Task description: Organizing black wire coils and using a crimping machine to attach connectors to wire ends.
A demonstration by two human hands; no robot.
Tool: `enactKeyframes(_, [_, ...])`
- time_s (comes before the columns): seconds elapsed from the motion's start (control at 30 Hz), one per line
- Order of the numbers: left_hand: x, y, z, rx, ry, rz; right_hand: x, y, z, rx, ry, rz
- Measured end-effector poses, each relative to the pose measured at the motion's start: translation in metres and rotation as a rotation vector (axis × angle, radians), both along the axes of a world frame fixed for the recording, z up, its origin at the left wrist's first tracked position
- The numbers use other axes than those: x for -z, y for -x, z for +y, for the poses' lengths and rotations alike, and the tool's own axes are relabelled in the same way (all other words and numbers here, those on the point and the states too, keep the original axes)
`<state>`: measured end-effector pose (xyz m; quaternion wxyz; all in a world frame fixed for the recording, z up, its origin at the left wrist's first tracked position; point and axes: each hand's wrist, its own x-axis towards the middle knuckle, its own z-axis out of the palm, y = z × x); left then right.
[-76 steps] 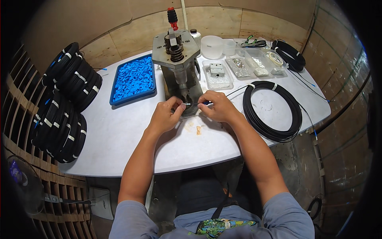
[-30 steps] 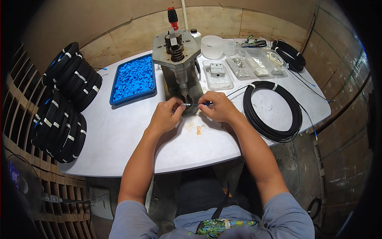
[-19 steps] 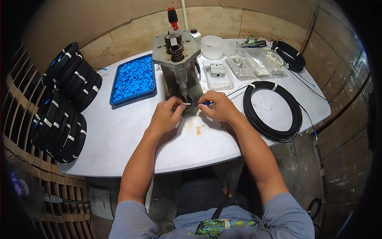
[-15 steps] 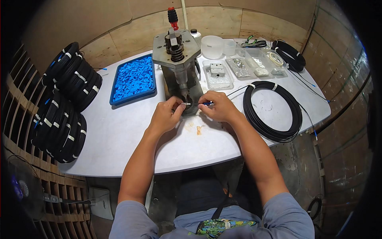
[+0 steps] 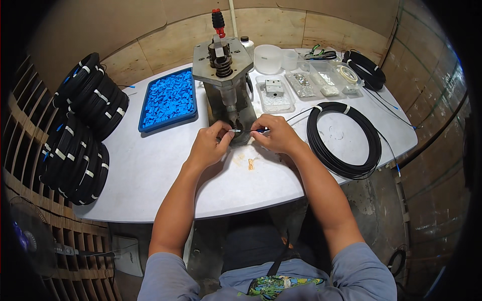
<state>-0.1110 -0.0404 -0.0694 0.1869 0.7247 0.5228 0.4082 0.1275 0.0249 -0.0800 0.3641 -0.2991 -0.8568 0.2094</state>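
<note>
a: what do the fingers have, there at the centre of the frame?

b: a worker's left hand (image 5: 210, 144) pinches a small pale fitting (image 5: 237, 131) between thumb and forefinger, its bright tip poking out toward the right of the frame. the right hand (image 5: 275, 133) grasps a thin black cable (image 5: 246, 131), with a bit of blue (image 5: 263, 130) showing at the fingertips. neither hand is released.

a: and which way does the piece lie?

b: side to side, close to level. its long axis crosses the short gap between the two sets of fingertips, the fitting at the gap's left end, the blue at its right. the left hand is the nearer to the fitting, touching it; the right is just beside, across the gap. whether the cable's end sits inside the fitting is too small to tell.

a: what stands behind?

b: a grey metal press (image 5: 222, 65), upper centre, its ram pointing down just above the fingertips and its base beneath them. whether the fitting touches that metal cannot be told.

a: and the line running off to the right?

b: from beyond the right hand, a black strand climbs toward a large black coil (image 5: 315, 143), flat on the white table (image 5: 150, 180) at right of centre.
</note>
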Motion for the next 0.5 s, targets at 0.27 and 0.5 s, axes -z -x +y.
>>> enactKeyframes(0.27, [0.0028,0.0006,0.0015,0.004,-0.051,0.015,0.0022,-0.0004,0.0017,0.004,-0.044,-0.007])
enactKeyframes(0.5, [0.0008,-0.0001,0.0001,0.002,-0.046,0.015,0.0036,-0.0004,0.0020,0.010,-0.059,-0.002])
